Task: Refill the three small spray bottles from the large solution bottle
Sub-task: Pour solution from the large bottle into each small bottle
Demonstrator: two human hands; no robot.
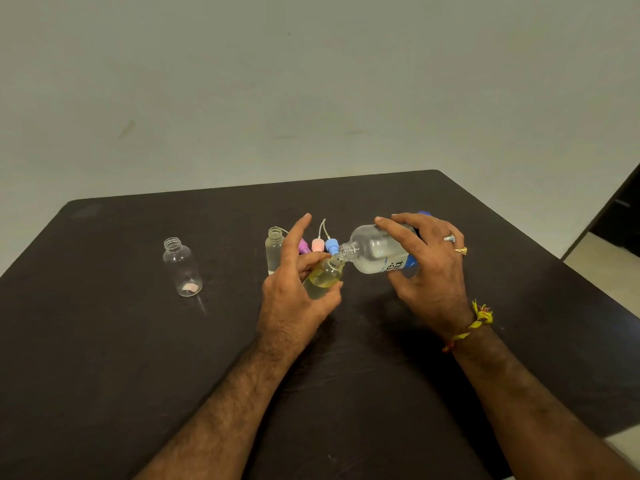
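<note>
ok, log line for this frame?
pour | left hand holds small bottle | right hand tips large bottle | empty bottle waiting

A dark table (138, 358) with rounded far corners fills the lower half of the view, its surface faintly scuffed. Behind it rises a plain pale wall (311, 81) bearing a few faint marks. At the far right, a dark opening (620, 216) stands above a strip of light floor (609, 268).

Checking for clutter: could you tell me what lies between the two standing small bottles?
Only bare table separates the left bottle from the second bottle in the head view.
</note>
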